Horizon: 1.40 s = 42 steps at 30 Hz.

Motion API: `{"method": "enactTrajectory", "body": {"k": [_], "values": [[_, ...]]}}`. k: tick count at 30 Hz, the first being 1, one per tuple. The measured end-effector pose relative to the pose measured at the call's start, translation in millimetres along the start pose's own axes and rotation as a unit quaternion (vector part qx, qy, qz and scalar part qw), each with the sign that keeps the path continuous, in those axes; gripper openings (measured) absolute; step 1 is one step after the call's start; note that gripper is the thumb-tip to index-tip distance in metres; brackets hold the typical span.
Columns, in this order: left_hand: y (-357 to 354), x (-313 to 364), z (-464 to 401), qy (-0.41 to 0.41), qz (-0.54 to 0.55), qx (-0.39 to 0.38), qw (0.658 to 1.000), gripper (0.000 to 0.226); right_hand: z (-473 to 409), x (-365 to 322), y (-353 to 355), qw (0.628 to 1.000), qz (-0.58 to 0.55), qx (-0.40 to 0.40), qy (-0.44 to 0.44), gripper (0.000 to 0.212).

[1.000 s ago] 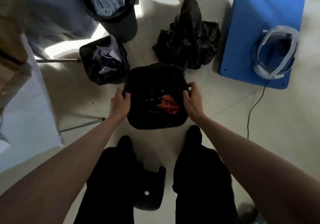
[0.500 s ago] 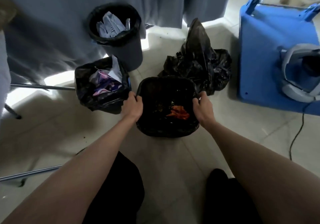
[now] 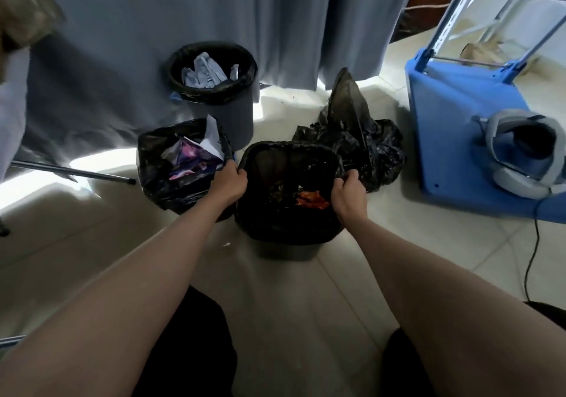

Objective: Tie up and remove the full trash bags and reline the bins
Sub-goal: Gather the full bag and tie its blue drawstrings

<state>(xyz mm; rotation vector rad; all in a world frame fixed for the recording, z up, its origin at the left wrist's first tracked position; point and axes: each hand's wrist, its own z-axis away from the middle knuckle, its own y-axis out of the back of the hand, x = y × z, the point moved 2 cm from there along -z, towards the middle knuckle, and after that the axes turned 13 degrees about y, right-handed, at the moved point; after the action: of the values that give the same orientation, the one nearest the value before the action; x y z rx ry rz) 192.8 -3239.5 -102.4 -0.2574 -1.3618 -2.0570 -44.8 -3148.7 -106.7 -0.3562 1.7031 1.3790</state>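
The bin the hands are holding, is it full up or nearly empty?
Nearly empty. The square bin shows dark liner walls deep down, with only orange scraps at the bottom. The left hand and right hand grip its rim.

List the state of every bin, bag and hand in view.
Square bin: lined, bag open, little trash inside.
Left hand: grips its bag rim.
Right hand: grips the opposite rim.
Middle bin: bag open, full of paper.
Round bin: lined, holding paper.
Loose black bag: crumpled on floor.
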Motion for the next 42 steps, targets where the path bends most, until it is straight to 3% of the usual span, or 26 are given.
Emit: {"method": "enactTrajectory", "body": {"k": [8,12,18,22,26,29,31,34,42], "values": [[8.9,-2.6,19.7,-0.004,0.047,-0.115,0.992,0.028,7.5,3.0,20.5,0.995,-0.053,-0.066,-0.061,0.039],[2.9,-3.8,41.6,0.005,0.121,-0.179,0.976,0.017,12.3,10.2,40.2,0.99,-0.055,-0.103,-0.079,0.038],[-8.5,3.7,49.6,0.012,0.205,-0.265,0.942,0.037,18.0,35.9,71.4,0.985,-0.079,-0.116,-0.101,0.023],[-13.8,23.2,57.6,0.001,0.273,-0.267,0.924,0.047,24.6,45.6,90.9,0.966,-0.15,-0.164,-0.134,0.022],[-16.6,14.2,59.3,0.017,0.252,-0.215,0.944,0.053,28.6,52.7,98.2,0.93,-0.235,-0.236,-0.157,0.025],[-13.1,-3.5,64.4,0.069,0.207,-0.214,0.952,0.025,32.7,57.9,99.3,0.914,-0.265,-0.24,-0.193,0.044],[-11.8,-13.8,66.2,0.098,0.2,-0.24,0.945,0.019,37.5,59.4,98.6,0.907,-0.27,-0.238,-0.217,0.042],[-13.9,-22.6,66.6,0.12,0.24,-0.251,0.93,0.022,41.3,57.0,95.2,0.915,-0.233,-0.253,-0.209,0.029],[-13.5,-29.1,68.4,0.143,0.277,-0.207,0.927,0.013,39.2,54.6,93.4,0.93,-0.191,-0.253,-0.187,0.021]]}}
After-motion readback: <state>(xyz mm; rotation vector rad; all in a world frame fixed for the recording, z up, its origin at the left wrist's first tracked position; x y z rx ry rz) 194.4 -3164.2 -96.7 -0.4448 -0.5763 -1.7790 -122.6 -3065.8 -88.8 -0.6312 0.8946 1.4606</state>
